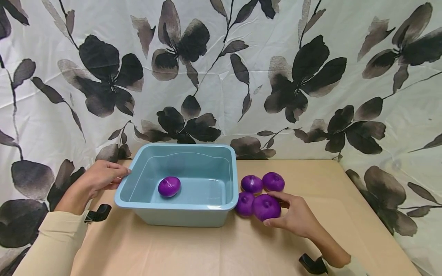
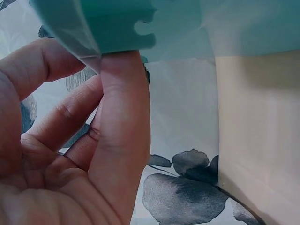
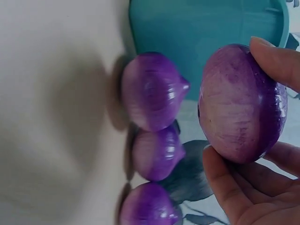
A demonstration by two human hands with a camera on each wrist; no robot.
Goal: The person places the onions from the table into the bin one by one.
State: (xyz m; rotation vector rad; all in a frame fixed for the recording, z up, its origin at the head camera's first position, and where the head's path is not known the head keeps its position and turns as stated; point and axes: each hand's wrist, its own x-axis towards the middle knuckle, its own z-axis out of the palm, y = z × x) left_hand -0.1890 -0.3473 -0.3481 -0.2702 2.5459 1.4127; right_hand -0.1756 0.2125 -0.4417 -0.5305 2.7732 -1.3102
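- The right hand (image 1: 297,218) sits at the lower right of centre in the head view; its fingers (image 3: 276,61) curl round a purple onion (image 1: 266,207), thumb below and fingertips above in the right wrist view, so the grip is closed on it.
- That held onion (image 3: 241,103) is a squat, flattened globe with a smooth, glossy skin marked by fine paler streaks; in the right wrist view its short axis runs roughly left to right across the frame and its broad face is turned toward the camera; whether it rests on the surface or is lifted I cannot tell.
- Three more purple onions (image 1: 251,184) lie in a tight cluster just beside it, right of the tub; in the wrist view each shows a small pointed tip (image 3: 183,86) aimed toward the right of the frame.
- A pale blue plastic tub (image 1: 221,203), rectangular with rounded corners and a rolled rim, stands at the centre of the frame; one lone onion (image 1: 169,186) lies inside on its floor, toward the left.
- The left hand (image 1: 98,178) holds the tub's left rim (image 2: 117,33); the thumb presses up under the lip, other fingers loosely bent.
- The surface (image 1: 207,249) is matte tan; behind hangs a white cloth (image 1: 241,76) with dark leaf prints.
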